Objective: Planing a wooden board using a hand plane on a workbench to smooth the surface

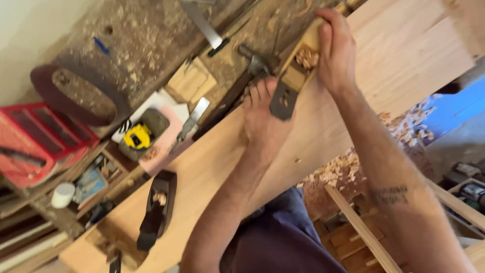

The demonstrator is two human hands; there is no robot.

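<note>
A wooden hand plane (295, 73) lies on a wide pale board (404, 50), with curled shavings in its mouth. My left hand (262, 119) grips the plane's near end, by the dark iron. Over the plane's far end, my right hand (336, 50) wraps around the body. Both forearms reach up from the bottom of the view. A second, dark plane (156, 207) rests on the board's near left part, apart from both hands.
Behind the board a dusty workbench holds a hammer (252, 65), a chisel (192, 121), a yellow tape measure (137, 135) and a metal square (202, 23). A red crate (40, 136) stands at the left. Shavings (343, 167) cover the floor at the right.
</note>
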